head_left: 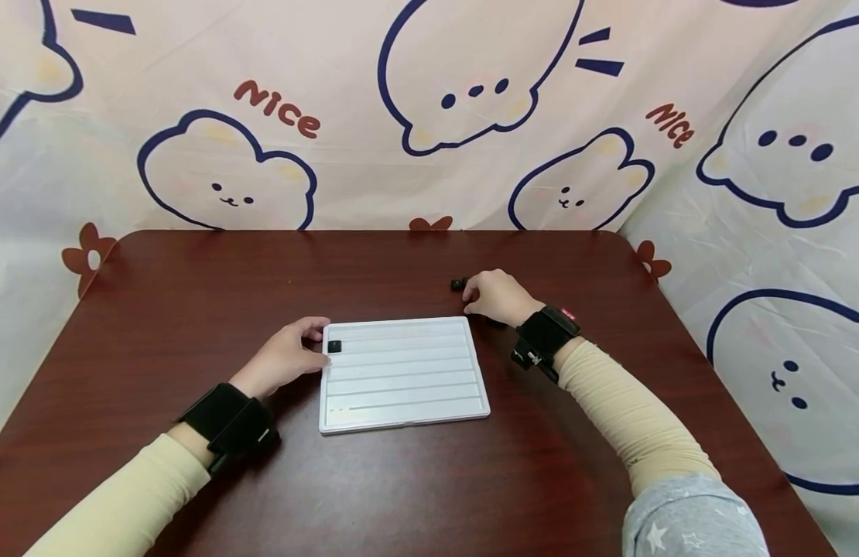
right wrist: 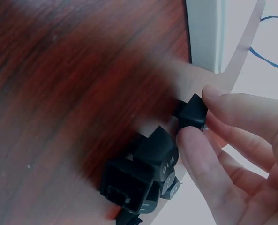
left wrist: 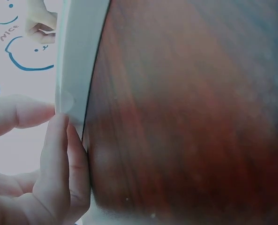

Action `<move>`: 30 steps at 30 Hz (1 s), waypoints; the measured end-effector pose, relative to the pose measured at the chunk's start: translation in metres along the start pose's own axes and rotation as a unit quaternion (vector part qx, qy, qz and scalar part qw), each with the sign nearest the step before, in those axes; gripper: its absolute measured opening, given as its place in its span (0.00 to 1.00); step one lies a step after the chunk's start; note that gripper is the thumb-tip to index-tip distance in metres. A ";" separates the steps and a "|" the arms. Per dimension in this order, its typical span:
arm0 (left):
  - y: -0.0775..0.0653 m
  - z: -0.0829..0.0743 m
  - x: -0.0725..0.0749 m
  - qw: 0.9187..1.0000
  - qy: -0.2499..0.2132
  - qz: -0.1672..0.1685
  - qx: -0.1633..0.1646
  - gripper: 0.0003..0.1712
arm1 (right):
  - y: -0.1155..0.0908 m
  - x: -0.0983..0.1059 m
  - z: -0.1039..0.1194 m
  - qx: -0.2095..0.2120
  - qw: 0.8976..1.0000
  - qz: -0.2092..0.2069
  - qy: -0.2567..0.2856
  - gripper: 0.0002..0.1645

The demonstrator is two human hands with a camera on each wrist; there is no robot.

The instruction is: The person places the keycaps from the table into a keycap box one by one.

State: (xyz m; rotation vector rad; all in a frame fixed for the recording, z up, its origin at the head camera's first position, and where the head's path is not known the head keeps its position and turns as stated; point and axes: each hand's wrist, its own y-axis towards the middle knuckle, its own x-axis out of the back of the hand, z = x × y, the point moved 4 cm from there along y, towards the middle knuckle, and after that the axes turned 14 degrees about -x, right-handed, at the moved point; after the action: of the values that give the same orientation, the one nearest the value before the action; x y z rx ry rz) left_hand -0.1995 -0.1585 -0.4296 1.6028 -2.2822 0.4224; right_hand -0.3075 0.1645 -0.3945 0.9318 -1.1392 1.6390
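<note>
Red-brown table, white ridged tray on it, black keycaps nearby

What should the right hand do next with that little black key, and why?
Maybe move the black key over to the white tray: the right hand pinches it outside the tray, one black piece already sits inside, and the left hand grips the tray's edge.

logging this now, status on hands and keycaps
Left hand holding white tray by edge. Right hand pinching black keycap. Loose keycaps close by. Nothing seen blocking tray.
</note>
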 end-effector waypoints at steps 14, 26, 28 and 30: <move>0.001 -0.002 -0.001 1.000 -0.017 0.002 0.017 0.38 | 0.003 0.000 -0.003 0.009 1.000 0.001 0.012 0.11; 0.001 -0.002 -0.003 1.000 -0.016 0.005 0.024 0.39 | 0.000 0.002 -0.007 0.010 1.000 -0.004 0.003 0.15; 0.001 -0.003 -0.003 1.000 -0.014 0.006 0.026 0.39 | 0.000 0.002 -0.007 0.011 1.000 -0.004 0.002 0.15; 0.001 -0.002 -0.003 0.999 -0.017 0.007 0.027 0.39 | 0.000 0.001 -0.009 0.011 1.000 -0.003 0.002 0.15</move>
State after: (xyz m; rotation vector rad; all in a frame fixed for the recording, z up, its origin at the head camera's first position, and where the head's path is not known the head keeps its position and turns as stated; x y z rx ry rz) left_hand -0.1996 -0.1547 -0.4286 1.6325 -2.3278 0.4682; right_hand -0.3085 0.1729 -0.3959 0.9452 -1.1157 1.6511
